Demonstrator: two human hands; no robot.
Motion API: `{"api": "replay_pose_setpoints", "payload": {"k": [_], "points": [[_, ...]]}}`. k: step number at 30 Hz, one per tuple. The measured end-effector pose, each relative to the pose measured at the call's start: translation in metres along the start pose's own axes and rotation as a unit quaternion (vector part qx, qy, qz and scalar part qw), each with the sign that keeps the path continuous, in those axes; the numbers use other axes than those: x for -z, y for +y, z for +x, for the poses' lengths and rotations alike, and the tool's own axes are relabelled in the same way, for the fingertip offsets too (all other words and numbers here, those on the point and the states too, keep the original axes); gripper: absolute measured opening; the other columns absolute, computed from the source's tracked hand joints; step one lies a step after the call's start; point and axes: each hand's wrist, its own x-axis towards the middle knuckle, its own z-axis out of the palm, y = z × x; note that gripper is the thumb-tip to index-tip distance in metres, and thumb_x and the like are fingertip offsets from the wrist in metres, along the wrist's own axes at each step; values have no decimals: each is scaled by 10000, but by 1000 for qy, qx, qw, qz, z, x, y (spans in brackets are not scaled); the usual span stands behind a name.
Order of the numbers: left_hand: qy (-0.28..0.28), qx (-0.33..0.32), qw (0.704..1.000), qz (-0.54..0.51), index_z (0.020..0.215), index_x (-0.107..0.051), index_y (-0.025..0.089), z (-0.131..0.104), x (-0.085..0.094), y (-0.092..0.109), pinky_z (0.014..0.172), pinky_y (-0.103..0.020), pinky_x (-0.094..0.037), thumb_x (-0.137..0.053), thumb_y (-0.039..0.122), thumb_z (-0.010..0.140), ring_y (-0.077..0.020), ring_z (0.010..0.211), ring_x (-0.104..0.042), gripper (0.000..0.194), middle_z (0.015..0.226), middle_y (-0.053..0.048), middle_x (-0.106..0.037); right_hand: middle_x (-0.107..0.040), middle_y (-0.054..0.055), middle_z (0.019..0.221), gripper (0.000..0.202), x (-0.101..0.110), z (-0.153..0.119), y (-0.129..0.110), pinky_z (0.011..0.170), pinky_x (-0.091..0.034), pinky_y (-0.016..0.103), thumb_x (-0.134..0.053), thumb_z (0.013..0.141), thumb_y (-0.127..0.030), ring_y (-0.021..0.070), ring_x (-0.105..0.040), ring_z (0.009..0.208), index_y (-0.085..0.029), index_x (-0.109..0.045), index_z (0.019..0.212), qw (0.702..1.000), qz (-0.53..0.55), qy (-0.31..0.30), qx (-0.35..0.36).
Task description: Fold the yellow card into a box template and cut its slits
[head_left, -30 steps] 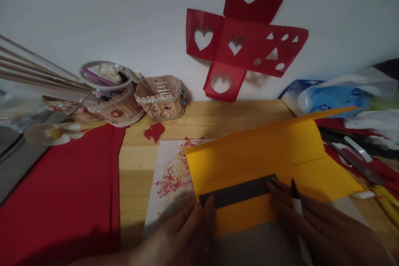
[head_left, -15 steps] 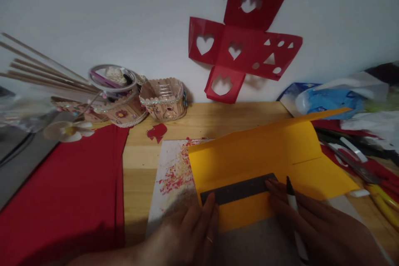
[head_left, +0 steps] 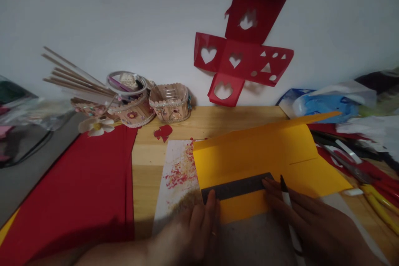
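A dark, narrow ruler lies slantwise across a sheet of yellow paper. The paper's upper part bends up off the table, and a short dark line is drawn on its right side. My left hand holds the ruler down at its left end, fingers close together on its lower edge. At the ruler's right end, the fingertips of my right hand press on it. A white marker with its black tip bare and pointing up is held between this hand's fingers.
Red sheets cover the left side. Behind stand decorated wooden-stick baskets, beside sticks and a flower. A cut-out red paper piece hangs on the wall. Yellow-handled scissors lie right, near a blue plastic bag.
The view has shifted slightly left and up. Both hands stay on the ruler, and the marker remains in my right hand.
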Motion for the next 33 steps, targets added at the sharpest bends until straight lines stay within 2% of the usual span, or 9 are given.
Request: {"api": "replay_pose_setpoints", "payload": {"k": [3, 5, 9, 11, 16, 20, 22, 27, 33], "points": [[-1, 8, 1000, -3, 1022, -649, 38, -3, -2, 3, 505, -244, -464, -415, 58, 805, -128, 559, -581, 319, 965, -138, -721, -743, 73, 958, 470, 2, 4, 0, 572, -555, 265, -318, 795, 48, 195, -711, 791, -124, -575, 1150, 997, -43, 9, 61], [11, 15, 1000, -4, 1018, -647, 36, -5, -4, 4, 515, -260, -471, -403, 65, 806, -150, 599, -603, 325, 976, -147, -717, -741, 67, 967, 467, 1, 2, 0, 578, -553, 255, -314, 801, 51, 185, -709, 804, -131, -588, 1133, 997, -42, 9, 56], [18, 16, 1000, -8, 997, -649, 52, -4, -4, 3, 523, -262, -474, -339, 53, 835, -159, 631, -627, 350, 970, -128, -720, -720, 53, 1050, 501, -7, -8, -1, 673, -561, 276, -332, 834, 45, 188, -681, 931, -165, -532, 1243, 999, -27, 6, 19], [4, 9, 1000, -6, 1002, -649, 57, -2, -2, 2, 549, -260, -485, -332, 69, 860, -159, 664, -639, 347, 971, -114, -722, -708, 57, 1084, 469, -10, -13, -3, 710, -565, 295, -350, 846, 40, 193, -668, 970, -173, -545, 1214, 1000, -21, 0, 6], [26, 10, 1000, 1, 972, -655, 52, -2, 1, 0, 581, -277, -495, -337, 93, 884, -166, 687, -645, 333, 947, -117, -724, -679, 69, 1149, 460, -12, -21, -4, 771, -572, 328, -377, 838, 45, 205, -627, 1063, -170, -551, 1206, 1000, 4, -30, -5], [-13, -5, 1000, 4, 1037, -632, 57, -4, 2, 0, 639, -285, -511, -366, 139, 907, -176, 752, -657, 307, 996, -116, -715, -671, 64, 1165, 508, -13, -25, -4, 805, -566, 326, -380, 835, 40, 198, -599, 1110, -193, -524, 1263, 999, 16, -37, -12], [-18, -2, 1000, 0, 1051, -623, 58, -5, 2, 1, 669, -287, -512, -376, 140, 903, -181, 784, -657, 300, 1018, -117, -708, -669, 68, 1169, 471, -12, -23, -4, 799, -565, 324, -383, 833, 41, 202, -612, 1090, -180, -565, 1207, 999, 8, -34, -6], [37, 14, 999, 1, 1029, -622, 56, -9, -5, 3, 657, -293, -501, -364, 105, 880, -186, 785, -646, 302, 992, -121, -709, -716, 68, 1061, 384, -2, -8, -4, 671, -581, 293, -341, 854, 49, 200, -686, 926, -144, -613, 1044, 999, -27, -17, 22], [36, 13, 999, 6, 1045, -608, 42, -13, -9, 6, 605, -288, -487, -407, 90, 831, -183, 731, -632, 297, 1004, -147, -701, -722, 60, 1041, 399, 0, -4, -6, 664, -586, 295, -315, 860, 60, 189, -692, 909, -158, -592, 1048, 999, -32, -7, 12]]}}
